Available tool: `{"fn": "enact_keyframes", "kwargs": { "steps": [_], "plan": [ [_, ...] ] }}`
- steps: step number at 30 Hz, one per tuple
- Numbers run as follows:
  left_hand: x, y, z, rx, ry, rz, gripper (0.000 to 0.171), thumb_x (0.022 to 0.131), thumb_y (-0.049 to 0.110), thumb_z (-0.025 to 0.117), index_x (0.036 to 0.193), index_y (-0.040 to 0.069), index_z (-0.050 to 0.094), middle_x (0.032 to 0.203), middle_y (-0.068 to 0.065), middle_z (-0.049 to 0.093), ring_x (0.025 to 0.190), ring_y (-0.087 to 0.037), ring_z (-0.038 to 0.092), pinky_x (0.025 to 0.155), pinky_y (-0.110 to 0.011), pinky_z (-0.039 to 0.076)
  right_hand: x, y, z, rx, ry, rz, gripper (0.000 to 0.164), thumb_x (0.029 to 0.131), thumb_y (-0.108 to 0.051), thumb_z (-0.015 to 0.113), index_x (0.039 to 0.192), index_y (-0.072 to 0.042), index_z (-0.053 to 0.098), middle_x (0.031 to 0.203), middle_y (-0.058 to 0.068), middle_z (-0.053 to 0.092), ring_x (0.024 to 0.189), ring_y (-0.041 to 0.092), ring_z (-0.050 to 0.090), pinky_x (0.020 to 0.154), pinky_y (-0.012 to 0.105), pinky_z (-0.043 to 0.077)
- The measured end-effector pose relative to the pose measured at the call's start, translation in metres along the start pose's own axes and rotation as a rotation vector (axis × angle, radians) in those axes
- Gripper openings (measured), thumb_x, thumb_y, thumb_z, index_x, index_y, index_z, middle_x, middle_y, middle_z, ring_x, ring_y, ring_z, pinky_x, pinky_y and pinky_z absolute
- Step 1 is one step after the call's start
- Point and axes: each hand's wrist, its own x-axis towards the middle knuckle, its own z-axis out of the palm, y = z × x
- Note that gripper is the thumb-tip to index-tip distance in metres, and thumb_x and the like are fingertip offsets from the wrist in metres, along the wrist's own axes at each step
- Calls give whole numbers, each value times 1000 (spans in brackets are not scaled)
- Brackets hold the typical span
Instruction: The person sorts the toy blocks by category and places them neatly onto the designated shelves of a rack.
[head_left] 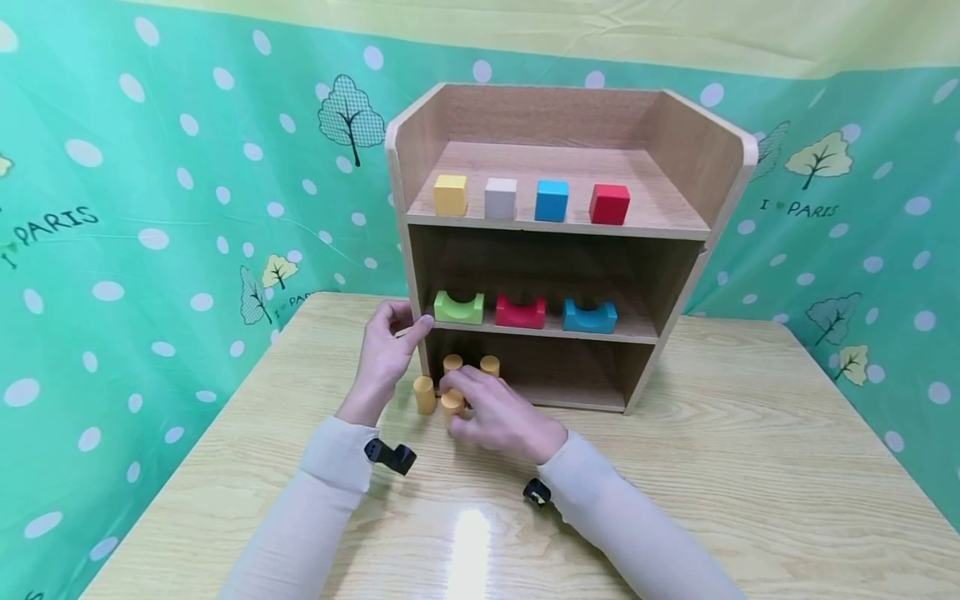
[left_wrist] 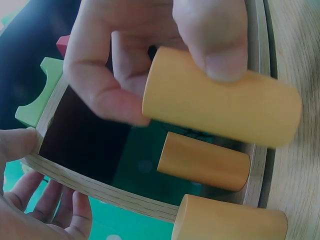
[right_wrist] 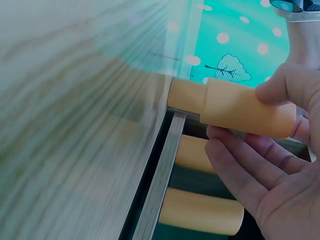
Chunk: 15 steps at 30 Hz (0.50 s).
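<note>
My right hand (head_left: 501, 417) pinches a plain wooden cylinder (left_wrist: 220, 100) between thumb and fingers, in front of the lowest compartment of the wooden shelf (head_left: 555, 329). The right wrist view shows this cylinder held just clear of the table. With the thumb on its front edge and the fingers on its outer side, my left hand (head_left: 382, 354) holds the shelf's left side panel. Another wooden cylinder (head_left: 424, 395) stands on the table by that panel's foot. Inside the lowest compartment stand two more, a left cylinder (head_left: 452, 362) and a right cylinder (head_left: 490, 365), partly hidden by my right hand.
On the middle board sit a green arch block (head_left: 459, 310), a red arch block (head_left: 520, 313) and a blue arch block (head_left: 590, 318). The top board carries a yellow cube (head_left: 450, 196), white cube (head_left: 500, 199), blue cube (head_left: 551, 201) and red cube (head_left: 609, 205). A patterned curtain (head_left: 210, 192) hangs behind.
</note>
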Motion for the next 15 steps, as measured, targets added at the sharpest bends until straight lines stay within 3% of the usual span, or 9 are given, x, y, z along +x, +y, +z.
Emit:
{"fn": "enact_keyframes", "kwargs": {
  "steps": [15],
  "plan": [
    [1,-1,1,-21,6,-7,34,87,12,70,112,-2,53,108,-13,57,102,-22,53,85,-30,45,-17,11,-16,-31,45,30,39,80,-19,65,118,-17,56,99,-9,48,79,10,51,70,24,45]
  ]
}}
